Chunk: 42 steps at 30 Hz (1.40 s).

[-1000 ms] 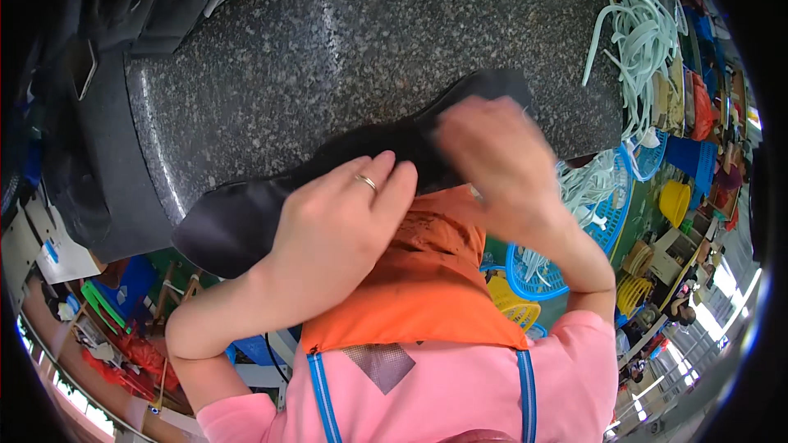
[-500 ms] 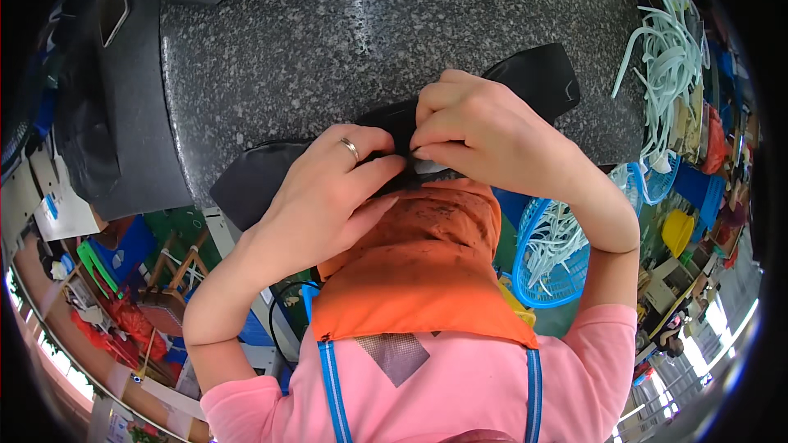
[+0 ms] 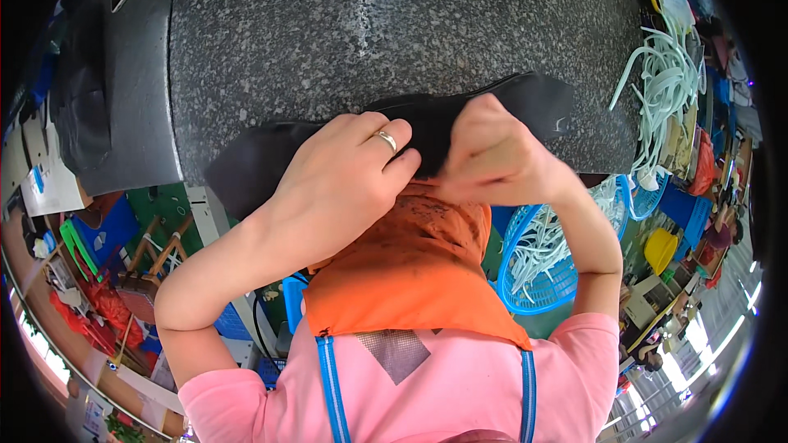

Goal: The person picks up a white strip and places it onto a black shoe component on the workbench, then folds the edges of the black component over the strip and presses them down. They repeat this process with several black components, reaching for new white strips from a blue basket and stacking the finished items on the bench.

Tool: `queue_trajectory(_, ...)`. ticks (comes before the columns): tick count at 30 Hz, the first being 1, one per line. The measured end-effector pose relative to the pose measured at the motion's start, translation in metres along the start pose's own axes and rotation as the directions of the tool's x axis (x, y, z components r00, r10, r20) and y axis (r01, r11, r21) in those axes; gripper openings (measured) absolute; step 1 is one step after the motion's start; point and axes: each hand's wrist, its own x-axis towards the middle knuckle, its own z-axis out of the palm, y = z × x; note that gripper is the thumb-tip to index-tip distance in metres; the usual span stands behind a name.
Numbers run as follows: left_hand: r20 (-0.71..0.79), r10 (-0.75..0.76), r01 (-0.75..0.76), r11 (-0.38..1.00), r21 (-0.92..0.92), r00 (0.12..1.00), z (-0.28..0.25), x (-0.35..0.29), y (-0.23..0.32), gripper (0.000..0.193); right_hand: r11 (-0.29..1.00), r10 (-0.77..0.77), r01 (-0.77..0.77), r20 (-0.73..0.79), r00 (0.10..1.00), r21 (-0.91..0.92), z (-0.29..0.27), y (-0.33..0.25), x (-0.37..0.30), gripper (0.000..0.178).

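The scene is evenly and brightly lit by diffuse light; a washed-out glare is seen at the lower right rim. Only soft shadows are cast under the hands (image 3: 410, 172) on the worktop (image 3: 369, 33). Straight edges are bent strongly toward the black circular border. The right hand is slightly blurred; the centre is otherwise sharp.

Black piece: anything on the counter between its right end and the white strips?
In the head view, nothing: only bare speckled counter lies between the black piece, which both hands grip at the counter edge, and the white strips.
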Motion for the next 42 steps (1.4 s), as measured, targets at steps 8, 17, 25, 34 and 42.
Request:
queue_trajectory(8, -0.336, 0.129, -0.008, 0.941, 0.338, 0.933, -0.028, -0.002, 0.008, 0.034, 0.982, 0.133, -0.161, -0.246, 0.96, -0.1, 0.005, -0.032, 0.021, 0.019)
queue_trajectory(17, 0.098, -0.489, -0.148, -0.438, -0.887, 0.867, -0.002, -0.028, 0.005, 0.037, 0.104, 0.507, -0.199, 0.12, 0.854, 0.974, 0.026, -0.036, 0.048, 0.021)
queue_trajectory(25, -0.619, -0.721, 0.306, 0.693, -0.653, 0.311, -0.081, -0.089, -0.049, 0.063, 0.634, 0.534, -0.294, -0.129, 0.836, 0.715, 0.028, -0.018, 0.052, 0.017)
queue_trajectory(34, -0.926, 0.0, 0.563, 0.794, 0.229, 0.377, -0.139, -0.002, -0.128, 0.075, 0.848, 0.462, -0.399, -0.118, 0.879, 0.348, 0.032, -0.019, 0.053, 0.011)
queue_trajectory(42, -0.885, -0.101, 0.43, 0.895, 0.118, 0.454, -0.222, 0.179, -0.151, 0.074, 0.239, 0.082, -0.731, -0.737, 0.671, -0.639, -0.069, -0.01, -0.096, 0.022)
